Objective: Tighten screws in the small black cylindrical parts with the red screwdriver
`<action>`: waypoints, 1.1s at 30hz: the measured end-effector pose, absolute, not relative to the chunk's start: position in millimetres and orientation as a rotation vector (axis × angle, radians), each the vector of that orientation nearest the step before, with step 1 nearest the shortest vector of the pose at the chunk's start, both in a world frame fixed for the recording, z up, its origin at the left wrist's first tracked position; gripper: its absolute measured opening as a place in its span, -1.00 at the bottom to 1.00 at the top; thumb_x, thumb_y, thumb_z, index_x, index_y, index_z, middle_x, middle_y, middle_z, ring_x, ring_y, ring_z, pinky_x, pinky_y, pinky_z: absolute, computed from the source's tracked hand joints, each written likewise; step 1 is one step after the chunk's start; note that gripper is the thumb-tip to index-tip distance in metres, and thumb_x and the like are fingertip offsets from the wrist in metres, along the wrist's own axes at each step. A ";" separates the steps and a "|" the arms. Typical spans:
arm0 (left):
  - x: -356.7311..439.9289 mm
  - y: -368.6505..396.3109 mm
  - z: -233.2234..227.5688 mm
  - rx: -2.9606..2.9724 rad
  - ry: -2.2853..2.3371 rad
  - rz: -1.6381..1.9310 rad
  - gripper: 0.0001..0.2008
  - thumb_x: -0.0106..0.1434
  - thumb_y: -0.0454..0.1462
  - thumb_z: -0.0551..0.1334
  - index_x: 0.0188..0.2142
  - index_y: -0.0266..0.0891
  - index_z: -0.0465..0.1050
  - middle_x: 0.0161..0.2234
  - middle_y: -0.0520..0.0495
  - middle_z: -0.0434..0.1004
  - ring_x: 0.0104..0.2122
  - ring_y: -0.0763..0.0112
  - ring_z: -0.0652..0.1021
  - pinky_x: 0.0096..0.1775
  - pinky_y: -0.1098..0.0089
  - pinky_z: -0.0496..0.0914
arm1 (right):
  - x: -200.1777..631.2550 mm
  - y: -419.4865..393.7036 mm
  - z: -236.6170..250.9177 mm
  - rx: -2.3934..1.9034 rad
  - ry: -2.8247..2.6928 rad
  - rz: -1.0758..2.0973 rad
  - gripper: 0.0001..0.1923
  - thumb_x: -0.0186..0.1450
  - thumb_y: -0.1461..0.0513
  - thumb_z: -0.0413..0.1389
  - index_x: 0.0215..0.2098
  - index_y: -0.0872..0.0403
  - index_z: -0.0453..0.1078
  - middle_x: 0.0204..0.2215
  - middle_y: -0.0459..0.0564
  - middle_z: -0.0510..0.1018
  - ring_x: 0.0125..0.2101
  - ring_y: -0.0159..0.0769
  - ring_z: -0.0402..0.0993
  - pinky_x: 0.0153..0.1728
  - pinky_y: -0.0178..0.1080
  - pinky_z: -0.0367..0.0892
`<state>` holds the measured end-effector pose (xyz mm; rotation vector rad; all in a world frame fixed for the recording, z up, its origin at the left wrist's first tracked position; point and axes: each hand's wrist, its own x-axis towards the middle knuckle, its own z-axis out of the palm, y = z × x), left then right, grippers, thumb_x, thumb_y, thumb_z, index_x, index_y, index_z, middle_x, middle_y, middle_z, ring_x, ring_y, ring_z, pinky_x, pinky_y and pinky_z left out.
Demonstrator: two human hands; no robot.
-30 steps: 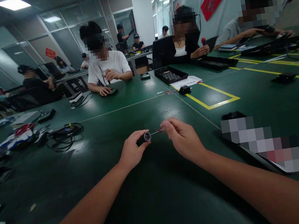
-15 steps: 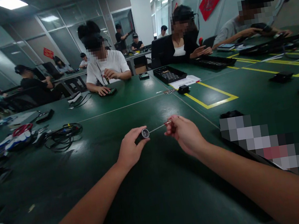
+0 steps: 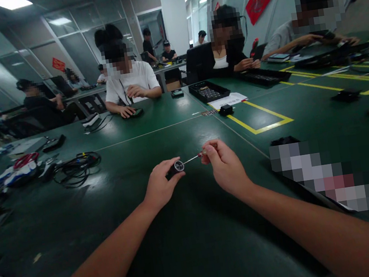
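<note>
Two hands are engaged: a black cylinder (image 3: 175,168) is gripped by the left hand (image 3: 160,186); a thin screwdriver (image 3: 194,157) is pinched by the right hand (image 3: 225,169), tip at the cylinder's end.

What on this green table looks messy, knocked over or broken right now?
Nothing looks broken or spilled. The left hand holds a small black cylinder and the right hand holds a thin red-handled screwdriver at its end. The one untidy spot is a loose tangle of black cables at the left.
</note>
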<state>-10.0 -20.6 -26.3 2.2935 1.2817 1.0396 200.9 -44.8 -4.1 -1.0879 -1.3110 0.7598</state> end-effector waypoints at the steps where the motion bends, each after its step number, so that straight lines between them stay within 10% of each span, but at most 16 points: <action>1: -10.2 -20.3 -26.6 2.291 1.285 1.048 -0.60 0.31 -0.26 0.37 0.14 -0.14 0.50 0.06 -0.13 0.61 0.06 0.14 0.57 0.13 0.08 0.40 | 201.3 -45.0 -4.3 -1.092 -1.320 0.755 -0.73 0.46 0.01 -0.01 -0.19 0.01 0.35 -0.37 -0.04 0.55 -0.35 -0.24 0.49 -0.25 -0.13 0.40; 33: -12.0 -16.1 -32.2 2.315 1.229 1.044 -0.62 0.26 -0.28 0.41 0.08 -0.12 0.54 0.01 -0.10 0.63 0.03 0.14 0.58 0.13 0.05 0.39 | 203.0 -51.3 1.3 -1.118 -1.483 0.654 -0.76 0.46 0.06 0.02 -0.22 0.01 0.43 -0.45 -0.11 0.48 -0.44 -0.29 0.39 -0.39 -0.22 0.23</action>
